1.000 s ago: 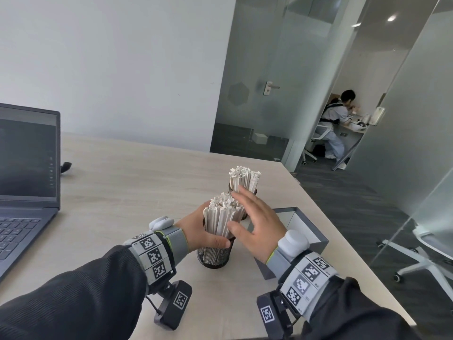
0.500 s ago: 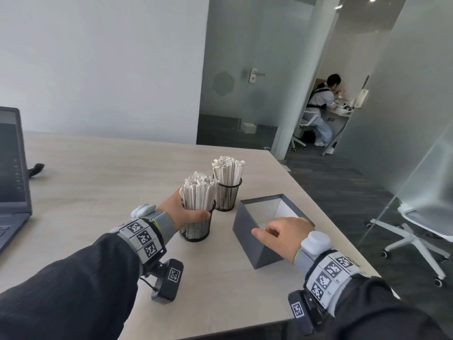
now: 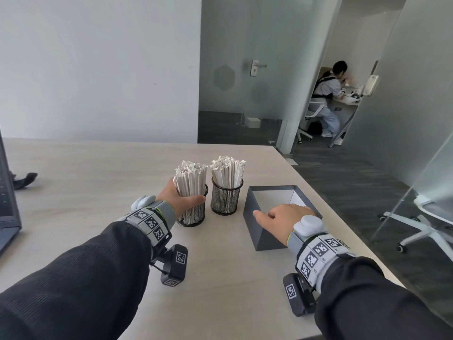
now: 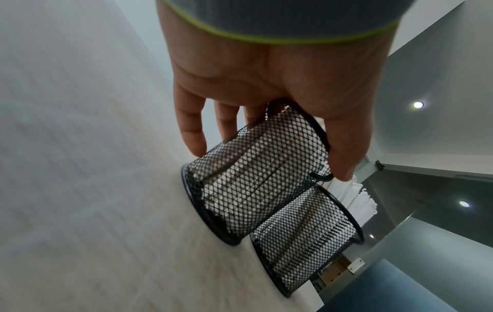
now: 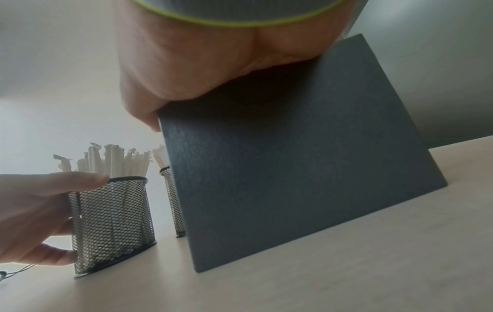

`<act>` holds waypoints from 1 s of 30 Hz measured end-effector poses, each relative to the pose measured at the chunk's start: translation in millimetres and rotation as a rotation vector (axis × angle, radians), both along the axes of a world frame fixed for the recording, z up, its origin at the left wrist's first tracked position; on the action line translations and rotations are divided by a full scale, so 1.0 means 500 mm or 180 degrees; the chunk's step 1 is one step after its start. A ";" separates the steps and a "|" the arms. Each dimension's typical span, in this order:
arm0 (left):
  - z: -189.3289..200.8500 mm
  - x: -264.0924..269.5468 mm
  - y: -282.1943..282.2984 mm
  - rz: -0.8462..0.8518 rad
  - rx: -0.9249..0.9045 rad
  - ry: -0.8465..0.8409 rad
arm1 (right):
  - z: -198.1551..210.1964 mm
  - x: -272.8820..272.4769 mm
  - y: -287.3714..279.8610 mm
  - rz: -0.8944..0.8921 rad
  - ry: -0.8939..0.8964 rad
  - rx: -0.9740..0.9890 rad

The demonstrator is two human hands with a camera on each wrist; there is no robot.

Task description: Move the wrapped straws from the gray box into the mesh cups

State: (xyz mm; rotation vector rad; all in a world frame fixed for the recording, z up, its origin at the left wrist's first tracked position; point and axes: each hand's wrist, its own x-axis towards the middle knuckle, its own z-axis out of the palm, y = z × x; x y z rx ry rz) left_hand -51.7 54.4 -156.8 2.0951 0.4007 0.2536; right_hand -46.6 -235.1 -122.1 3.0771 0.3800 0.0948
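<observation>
Two black mesh cups stand side by side on the pale table, both packed with upright white wrapped straws [image 3: 190, 180]. My left hand [image 3: 180, 197] grips the left mesh cup [image 3: 192, 214] [image 4: 256, 173] round its rim, thumb in front, fingers behind. The right mesh cup [image 3: 226, 198] [image 4: 306, 242] stands free beside it. The gray box [image 3: 259, 222] [image 5: 293, 168] sits to the right, its white inside bare where it shows. My right hand [image 3: 282, 217] grips the box's near wall, fingers curled over the rim into the box, thumb along the edge.
A laptop [image 3: 7, 209] lies at the table's far left edge, with a dark strap [image 3: 24, 180] behind it. The table's right edge runs just past the box. Beyond a glass wall a person [image 3: 328, 99] sits at a desk; an office chair [image 3: 426, 217] stands right.
My right hand left the straw tops of the left cup and came down on the gray box's near wall. My left hand kept its hold on the cup, which now stands beside the other cup.
</observation>
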 end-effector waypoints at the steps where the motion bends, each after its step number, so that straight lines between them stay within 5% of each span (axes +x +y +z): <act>1: -0.002 0.006 0.001 0.0005 0.0002 -0.0002 | -0.001 0.007 0.000 -0.0003 -0.0007 -0.0019; 27: 0.034 0.011 0.006 -0.0002 0.0146 0.0501 | 0.031 0.018 0.010 -0.0155 0.0309 0.0349; 30: 0.053 -0.010 0.006 0.0103 -0.0300 0.0048 | 0.041 0.017 0.003 -0.0063 0.0245 0.0740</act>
